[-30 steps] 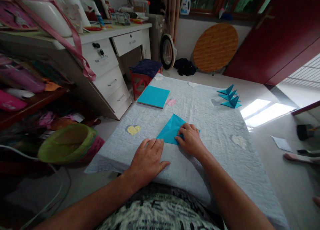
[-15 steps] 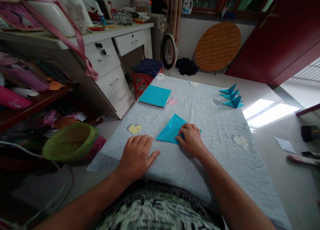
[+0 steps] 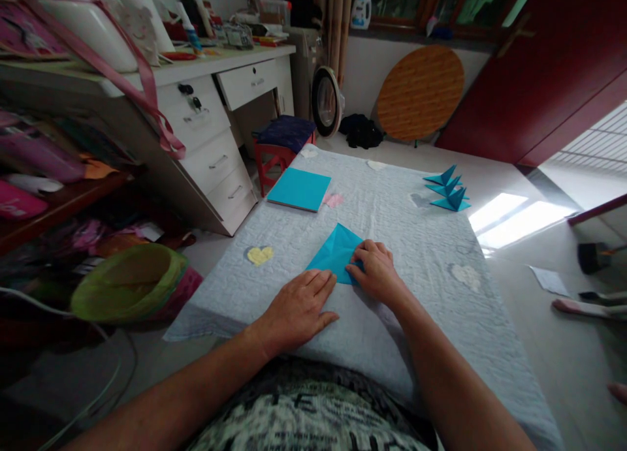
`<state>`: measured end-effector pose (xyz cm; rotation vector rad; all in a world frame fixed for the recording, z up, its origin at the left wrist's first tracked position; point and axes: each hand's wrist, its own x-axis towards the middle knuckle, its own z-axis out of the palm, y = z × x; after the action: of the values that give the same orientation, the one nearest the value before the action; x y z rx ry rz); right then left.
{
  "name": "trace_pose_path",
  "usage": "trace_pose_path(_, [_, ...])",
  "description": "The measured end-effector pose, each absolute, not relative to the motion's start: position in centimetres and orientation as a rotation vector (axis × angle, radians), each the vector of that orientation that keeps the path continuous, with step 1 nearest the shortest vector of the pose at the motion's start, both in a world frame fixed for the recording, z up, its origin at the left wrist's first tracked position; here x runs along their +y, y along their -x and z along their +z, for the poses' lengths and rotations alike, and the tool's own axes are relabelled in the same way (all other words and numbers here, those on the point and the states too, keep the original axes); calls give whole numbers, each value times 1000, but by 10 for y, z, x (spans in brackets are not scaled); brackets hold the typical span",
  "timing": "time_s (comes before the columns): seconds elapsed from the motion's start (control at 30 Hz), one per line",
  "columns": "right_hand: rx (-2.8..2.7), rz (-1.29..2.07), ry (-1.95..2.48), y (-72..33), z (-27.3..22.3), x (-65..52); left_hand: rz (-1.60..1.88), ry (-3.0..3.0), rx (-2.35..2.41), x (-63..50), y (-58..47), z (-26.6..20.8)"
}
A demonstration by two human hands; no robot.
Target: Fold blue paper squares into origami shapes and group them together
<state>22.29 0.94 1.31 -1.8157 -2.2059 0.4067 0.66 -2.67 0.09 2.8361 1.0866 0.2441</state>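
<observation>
A blue sheet of origami paper [image 3: 337, 247], folded into a triangle with creases across it, lies on the cloth in front of me. My right hand [image 3: 373, 268] has its fingers curled and gripping the paper's right side, hiding that corner. Flat and palm down, my left hand [image 3: 304, 306] rests its fingertips on the near left edge of the paper, fingers outstretched and thumb apart. Farther off to the left lies a square stack of blue paper [image 3: 300, 188]. Several folded blue paper pieces [image 3: 451, 200] stand in a row at the far right.
A pale quilted cloth [image 3: 392, 216] with heart and cloud patches covers the table. To the left are a green-rimmed bin [image 3: 181, 268] and a white desk [image 3: 215, 167] with drawers. Beyond the table are a red stool [image 3: 267, 157] and an open washing machine door [image 3: 327, 102].
My left hand has moved right and forward, from beside the paper onto its near left edge. The right hand keeps its place at the paper's right side. The view has shifted slightly.
</observation>
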Motion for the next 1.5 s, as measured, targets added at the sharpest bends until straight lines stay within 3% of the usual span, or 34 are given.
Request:
trace_pose_path(0.37, [-2087, 473, 1928, -244, 15, 15, 151, -2821, 1089, -27, -6, 2])
trace_pose_path(0.6, [-2109, 79, 1865, -226, 37, -15, 243, -2814, 1088, -29, -5, -1])
trace_pose_path(0.77, [-2390, 347, 1474, -195, 34, -56, 308, -2798, 1091, -29, -6, -3])
trace_pose_path(1.07, [-2444, 230, 1517, -192, 9, -71, 344, -2834, 1073, -28, -1, -4])
trace_pose_path(1.5, [-2525, 300, 1616, -235, 13, -80, 347, -2887, 1144, -29, 13, -4])
